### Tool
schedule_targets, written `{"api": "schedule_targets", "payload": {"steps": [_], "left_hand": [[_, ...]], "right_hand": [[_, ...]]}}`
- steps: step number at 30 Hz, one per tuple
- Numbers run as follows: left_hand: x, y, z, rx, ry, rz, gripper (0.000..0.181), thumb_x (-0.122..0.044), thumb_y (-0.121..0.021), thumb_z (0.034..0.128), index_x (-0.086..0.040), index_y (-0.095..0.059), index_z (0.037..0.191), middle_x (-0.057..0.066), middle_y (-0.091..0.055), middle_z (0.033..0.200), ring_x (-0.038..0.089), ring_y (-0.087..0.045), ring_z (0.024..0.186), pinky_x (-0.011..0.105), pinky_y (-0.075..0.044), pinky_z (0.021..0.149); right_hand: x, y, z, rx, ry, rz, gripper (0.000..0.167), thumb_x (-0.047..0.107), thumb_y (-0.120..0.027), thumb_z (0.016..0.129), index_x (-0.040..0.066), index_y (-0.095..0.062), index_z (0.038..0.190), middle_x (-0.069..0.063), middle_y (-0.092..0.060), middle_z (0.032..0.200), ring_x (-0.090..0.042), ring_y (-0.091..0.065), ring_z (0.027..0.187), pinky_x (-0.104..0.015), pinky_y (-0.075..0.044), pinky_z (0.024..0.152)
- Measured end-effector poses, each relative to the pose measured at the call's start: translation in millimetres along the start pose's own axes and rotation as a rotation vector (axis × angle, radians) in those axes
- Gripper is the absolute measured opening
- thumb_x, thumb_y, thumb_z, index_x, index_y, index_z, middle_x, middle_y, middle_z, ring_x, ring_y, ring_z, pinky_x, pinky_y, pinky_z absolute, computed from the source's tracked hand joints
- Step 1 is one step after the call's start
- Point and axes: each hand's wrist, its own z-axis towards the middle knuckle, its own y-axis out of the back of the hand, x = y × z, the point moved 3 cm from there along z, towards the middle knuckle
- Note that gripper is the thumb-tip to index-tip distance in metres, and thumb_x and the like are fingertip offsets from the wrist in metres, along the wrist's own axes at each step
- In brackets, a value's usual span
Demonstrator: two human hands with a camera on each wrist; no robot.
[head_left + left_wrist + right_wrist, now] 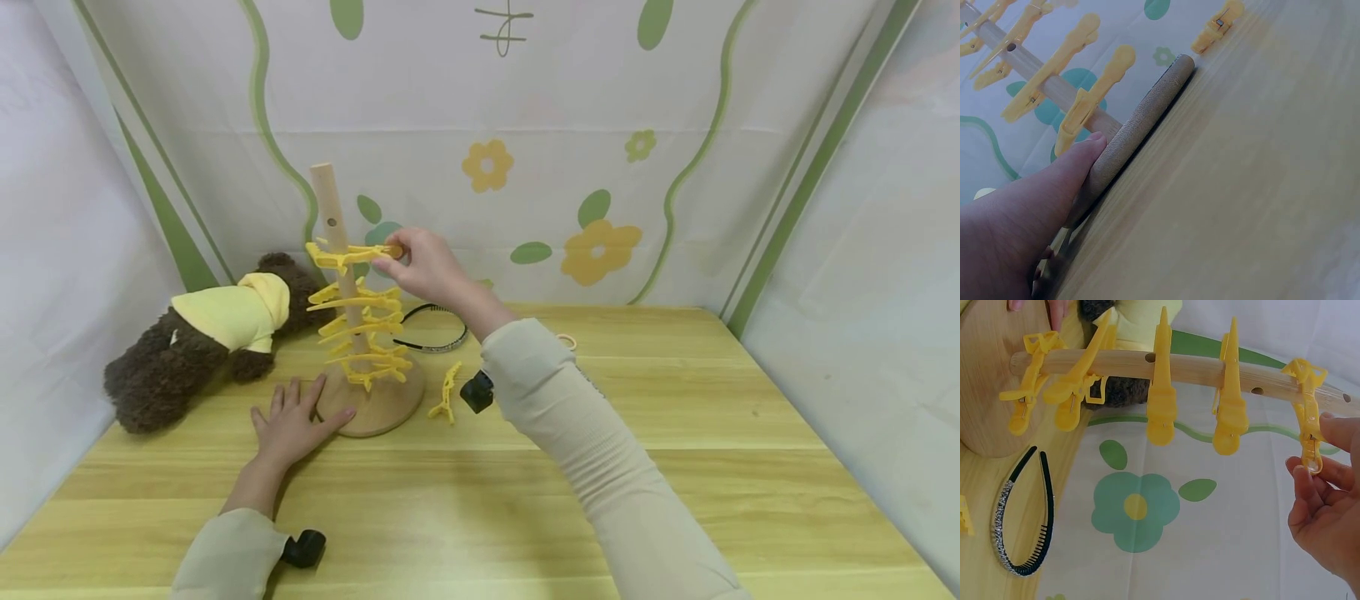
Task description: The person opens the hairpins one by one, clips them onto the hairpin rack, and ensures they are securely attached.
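Observation:
A wooden post (327, 196) rises from a round wooden base (373, 418). At the post's upper part my right hand (431, 267) pinches the handle end of a yellow hair clip (1305, 409), between thumb and fingers. That clip lies across the post in the right wrist view. Several other yellow hair clips (1162, 400) are fixed along the post below it. My left hand (296, 429) lies with fingers spread beside the base, its thumb (1079, 159) resting on the rim. One loose yellow hair clip (447, 392) is on the table to the right of the base.
A dark headband (459, 340) with a glittery side lies behind the loose clip, near the back wall. On the left is a brown teddy bear (161, 371) in a yellow hoodie. A small ring (567, 337) shows beyond my right sleeve. Fabric walls border the wooden table (420, 517).

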Motion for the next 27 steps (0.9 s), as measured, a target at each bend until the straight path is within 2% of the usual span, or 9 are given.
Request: {"api": "schedule_targets", "payload": {"steps": [5,10,17,22,27], "left_hand": [[0.4,0.3,0.3,-0.001,-0.003,0.0,0.091,-0.067,-0.042,0.074,-0.01,-0.015,0.139,0.033,-0.006,0.135,0.049,0.006,0.12,0.067,0.014,0.079],[-0.4,0.7,0.0,0.001,-0.004,-0.001,0.091,-0.067,-0.042,0.0744,-0.009,-0.015,0.139,0.033,-0.006,0.135,0.05,0.006,0.12,0.067,0.014,0.079],[-1.3,0.5,-1.2,0.007,0.005,0.002,0.091,-0.068,-0.042,0.0738,-0.009,-0.016,0.139,0.033,-0.006,0.135,0.05,0.005,0.12,0.067,0.013,0.08],[-1.1,0.7,-0.6,0.003,0.006,0.006,0.092,-0.068,-0.041,0.0737,-0.01,-0.016,0.139,0.033,-0.006,0.135,0.049,0.005,0.12,0.068,0.013,0.08],[0.1,0.7,-1.1,0.004,0.007,0.004,0.092,-0.068,-0.042,0.0739,-0.009,-0.015,0.139,0.033,-0.005,0.135,0.05,0.006,0.12,0.068,0.014,0.079]], "right_hand": [[-1,0,-0.4,-0.003,-0.014,-0.004,0.036,0.026,-0.056,0.085,0.003,-0.054,0.112,-0.003,-0.055,0.097,-0.013,-0.044,0.063,-0.02,-0.036,0.054],[-1,2,-1.6,-0.031,-0.019,0.023,0.042,0.028,-0.059,0.083,0.003,-0.052,0.116,-0.005,-0.055,0.104,-0.012,-0.048,0.069,-0.02,-0.039,0.057],[-1,22,-8.3,-0.092,0.003,0.075,0.047,0.028,-0.061,0.081,0.003,-0.049,0.119,-0.006,-0.056,0.101,-0.012,-0.051,0.081,-0.019,-0.041,0.065],[-5,34,-24.7,-0.118,0.027,0.095,0.045,0.026,-0.061,0.081,0.003,-0.05,0.119,-0.004,-0.055,0.101,-0.012,-0.051,0.083,-0.021,-0.041,0.068],[-25,24,-49.7,-0.113,0.031,0.105,0.043,0.025,-0.062,0.081,0.001,-0.052,0.115,-0.006,-0.056,0.1,-0.013,-0.051,0.081,-0.024,-0.042,0.071]]}}
